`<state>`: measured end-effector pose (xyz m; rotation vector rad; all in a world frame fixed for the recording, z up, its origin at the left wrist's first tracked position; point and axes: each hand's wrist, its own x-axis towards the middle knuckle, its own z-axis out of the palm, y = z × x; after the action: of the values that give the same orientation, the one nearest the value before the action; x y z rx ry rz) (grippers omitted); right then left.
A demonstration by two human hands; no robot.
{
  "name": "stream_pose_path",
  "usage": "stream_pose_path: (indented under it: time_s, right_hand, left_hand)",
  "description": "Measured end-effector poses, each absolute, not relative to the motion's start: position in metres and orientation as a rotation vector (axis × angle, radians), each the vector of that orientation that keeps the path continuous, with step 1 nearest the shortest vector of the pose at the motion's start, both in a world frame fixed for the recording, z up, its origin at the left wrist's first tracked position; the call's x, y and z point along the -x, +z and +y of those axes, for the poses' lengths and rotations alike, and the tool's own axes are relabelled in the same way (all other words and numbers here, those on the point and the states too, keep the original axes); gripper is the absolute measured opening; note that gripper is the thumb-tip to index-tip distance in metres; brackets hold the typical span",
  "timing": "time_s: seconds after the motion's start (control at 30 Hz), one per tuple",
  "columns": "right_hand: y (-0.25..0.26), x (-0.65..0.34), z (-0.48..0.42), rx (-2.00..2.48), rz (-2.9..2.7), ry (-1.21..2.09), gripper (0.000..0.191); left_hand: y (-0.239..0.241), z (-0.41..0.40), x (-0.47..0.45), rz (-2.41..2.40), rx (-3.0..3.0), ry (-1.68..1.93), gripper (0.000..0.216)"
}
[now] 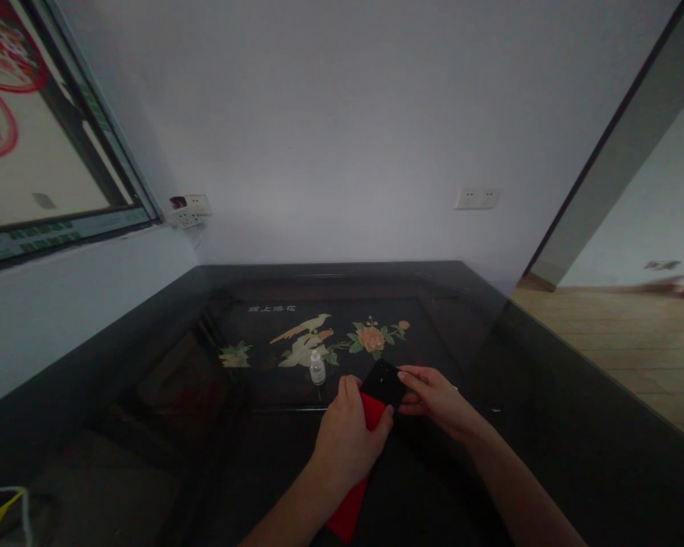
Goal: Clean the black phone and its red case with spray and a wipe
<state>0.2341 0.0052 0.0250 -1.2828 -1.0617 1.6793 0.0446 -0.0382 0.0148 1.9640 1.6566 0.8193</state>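
My left hand (pixel 350 429) is closed around a flat red piece (pixel 349 510); whether it is cloth or a pouch I cannot tell. From its upper end sticks out a black phone (pixel 383 382), tilted to the right, with what look like camera lenses near its top. The fingers of my right hand (pixel 433 395) pinch the phone's right edge. The lower part of the phone is hidden by the red piece and my left hand. Just left of the hands, a small clear bottle (pixel 318 371) with a white cap stands upright.
A glossy dark table (pixel 142 365) with an inlaid bird and flower picture (pixel 370 338) lies under my hands. White wall sockets (pixel 477 199) are behind it. A window (pixel 45 152) is at left, white and yellow cables (pixel 3 509) at lower left, wooden floor (pixel 598 334) at right.
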Motion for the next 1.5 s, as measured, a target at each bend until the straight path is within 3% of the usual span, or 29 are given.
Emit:
stream_pose_path:
  time_s: [0.2,0.47,0.7,1.0,1.23,1.5]
  right_hand:
    - [0.025,-0.233,0.004,1.281,-1.048,1.675,0.022]
    - [0.026,-0.235,0.004,1.173,-0.981,1.701,0.028]
    - [0.026,-0.226,0.0,0.948,-1.019,1.701,0.05]
    - [0.007,-0.224,0.011,1.082,-0.952,1.618,0.039]
    - [0.002,-0.236,0.017,1.271,-1.112,1.534,0.041]
    - [0.004,-0.242,0.017,1.502,-1.292,1.319,0.036]
  left_hand:
    - [0.008,-0.037,-0.049,1.629,-1.964,0.812,0.061]
    - [0.019,-0.033,-0.042,1.519,-1.804,0.819,0.048]
    - [0.015,-0.025,-0.045,0.963,-1.157,0.885,0.042]
    - [0.008,-0.019,-0.047,0.602,-0.512,0.642,0.064]
    - [0.014,-0.018,-0.036,0.837,-0.537,0.567,0.052]
    - [0.015,-0.005,-0.024,1.024,-0.957,0.786,0.039]
